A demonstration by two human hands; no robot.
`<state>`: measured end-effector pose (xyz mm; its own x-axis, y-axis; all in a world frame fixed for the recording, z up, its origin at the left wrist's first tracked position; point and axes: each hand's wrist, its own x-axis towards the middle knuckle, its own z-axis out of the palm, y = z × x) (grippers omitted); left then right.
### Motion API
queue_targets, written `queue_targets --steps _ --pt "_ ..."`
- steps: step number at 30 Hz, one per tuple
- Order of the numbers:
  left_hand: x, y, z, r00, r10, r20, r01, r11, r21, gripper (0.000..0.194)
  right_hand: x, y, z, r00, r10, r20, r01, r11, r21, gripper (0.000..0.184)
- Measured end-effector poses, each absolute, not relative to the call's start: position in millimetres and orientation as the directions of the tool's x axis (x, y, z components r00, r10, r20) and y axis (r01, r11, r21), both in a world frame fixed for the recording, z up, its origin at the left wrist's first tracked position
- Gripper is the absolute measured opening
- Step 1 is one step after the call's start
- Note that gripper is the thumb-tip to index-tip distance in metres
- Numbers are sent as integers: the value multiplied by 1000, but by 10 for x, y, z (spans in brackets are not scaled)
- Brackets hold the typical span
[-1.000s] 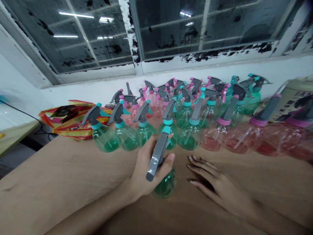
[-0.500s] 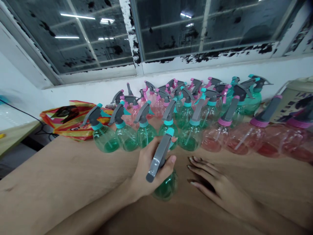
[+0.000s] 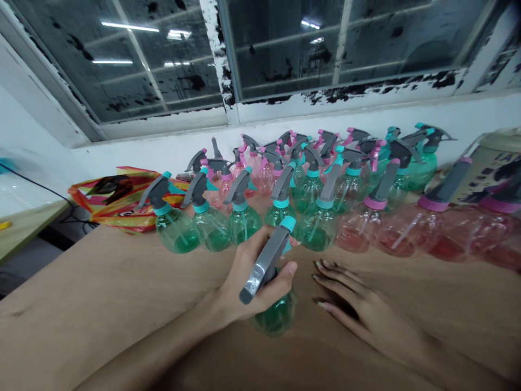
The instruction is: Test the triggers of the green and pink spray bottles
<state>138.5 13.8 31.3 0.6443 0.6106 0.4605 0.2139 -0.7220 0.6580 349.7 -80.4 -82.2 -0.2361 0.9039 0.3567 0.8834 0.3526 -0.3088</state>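
Observation:
My left hand (image 3: pixel 248 277) is wrapped round the neck of a green spray bottle (image 3: pixel 277 315) with a grey trigger head and teal nozzle; the bottle stands on the wooden table (image 3: pixel 101 282). My right hand (image 3: pixel 358 309) lies flat on the table just right of the bottle, fingers stretched out and holding nothing. Right behind the held bottle stands a row of green spray bottles (image 3: pixel 244 222), continuing to the right with pink spray bottles (image 3: pixel 358 228).
Several more green and pink spray bottles (image 3: pixel 317 157) crowd the back of the table along the white wall under the window. A red and yellow bag (image 3: pixel 109 201) lies at the back left. A large beige container (image 3: pixel 488 163) stands at the far right.
The grey trigger head of the held bottle has turned and tilted slightly to the right in my left hand. My right hand has stayed flat on the table.

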Motion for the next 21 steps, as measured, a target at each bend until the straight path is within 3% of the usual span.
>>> queue_targets --steps 12,21 --pt "1379 120 364 653 606 454 231 -731 643 6 3493 -803 -821 -248 910 331 895 346 -281 45" --pt "1382 157 289 660 613 434 240 -719 652 40 3474 -810 -799 -233 907 352 898 339 -281 42"
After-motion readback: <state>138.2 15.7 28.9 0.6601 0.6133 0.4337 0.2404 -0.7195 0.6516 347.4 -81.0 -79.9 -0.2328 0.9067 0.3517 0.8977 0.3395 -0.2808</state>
